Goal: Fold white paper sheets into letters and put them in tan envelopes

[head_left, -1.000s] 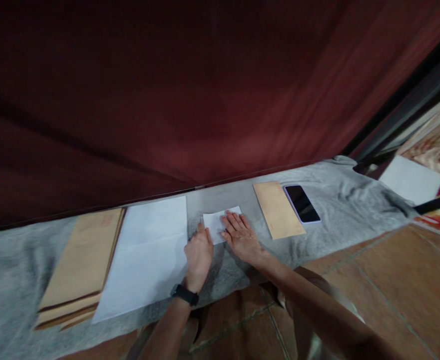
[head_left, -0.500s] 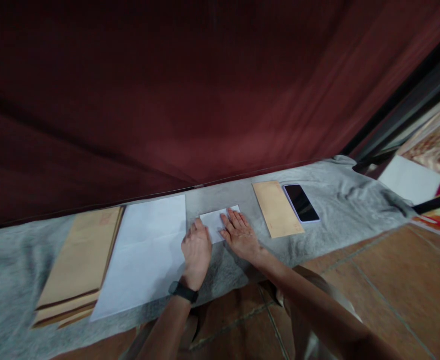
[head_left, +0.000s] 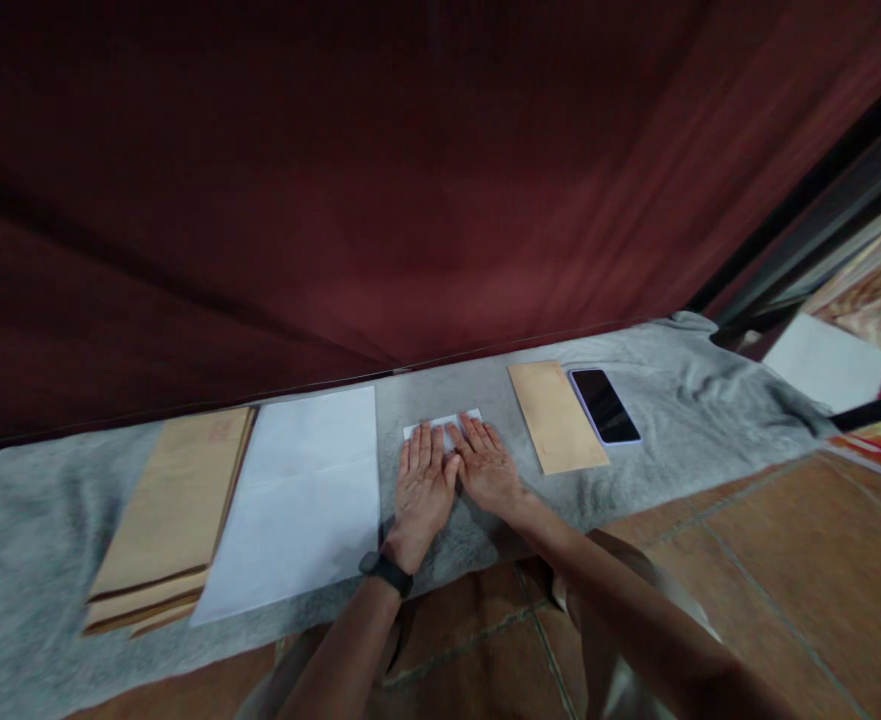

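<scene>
My left hand (head_left: 423, 487) and right hand (head_left: 487, 466) lie flat, fingers spread, side by side on the small folded white paper (head_left: 444, 428), gripping nothing. It lies beneath my fingertips, long axis left-right, between the white sheets (head_left: 297, 500) and brown envelope (head_left: 556, 415).

Only one view was supplied, taken from a camera worn on the head. It was aimed forward and down, at arm's length from the grey cloth (head_left: 635, 480) laid along the floor (head_left: 747, 560). A dark red curtain (head_left: 410, 180) filled the upper half.
</scene>
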Available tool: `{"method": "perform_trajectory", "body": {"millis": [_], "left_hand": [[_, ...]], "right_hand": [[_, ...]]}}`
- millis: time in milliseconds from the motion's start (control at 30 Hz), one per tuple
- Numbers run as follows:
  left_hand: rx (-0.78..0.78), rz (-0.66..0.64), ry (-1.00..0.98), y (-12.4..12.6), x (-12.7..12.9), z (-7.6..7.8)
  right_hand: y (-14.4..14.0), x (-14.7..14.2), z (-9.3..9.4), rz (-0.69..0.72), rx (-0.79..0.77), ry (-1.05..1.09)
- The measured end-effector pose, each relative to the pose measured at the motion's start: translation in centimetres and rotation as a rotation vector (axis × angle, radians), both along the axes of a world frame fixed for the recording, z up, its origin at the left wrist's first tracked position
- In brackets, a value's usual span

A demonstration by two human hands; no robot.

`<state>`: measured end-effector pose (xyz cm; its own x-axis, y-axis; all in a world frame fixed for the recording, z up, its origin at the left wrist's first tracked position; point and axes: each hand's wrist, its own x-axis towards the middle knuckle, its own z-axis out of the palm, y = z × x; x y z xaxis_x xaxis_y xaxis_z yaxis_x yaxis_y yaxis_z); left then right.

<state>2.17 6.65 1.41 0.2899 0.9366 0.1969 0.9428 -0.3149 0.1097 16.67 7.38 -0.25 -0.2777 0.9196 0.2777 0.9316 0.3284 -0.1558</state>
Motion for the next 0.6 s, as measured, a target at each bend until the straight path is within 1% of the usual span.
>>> {"method": "perform_trajectory", "body": {"millis": [133,300,433,600], "left_hand": [[0.022,0.05,-0.004,0.1,0.0,-0.2],[0.028,0.107,-0.012,0.1,-0.2,-0.5],[0.041,0.151,-0.012,0.1,-0.4,-0.6],[0.071,0.193,-0.045,0.1,-0.8,-0.7]], "right_hand": [[0.3,0.5,0.1,-0.056,0.003,-0.01],[0.8,1.8,-0.2,-0.121,0.003,-0.015],[1.0,2.8,-0.6,-0.144,0.0,-0.01],[1.1,3.3,-0.8,-0.155,-0.019,-0.003]]}}
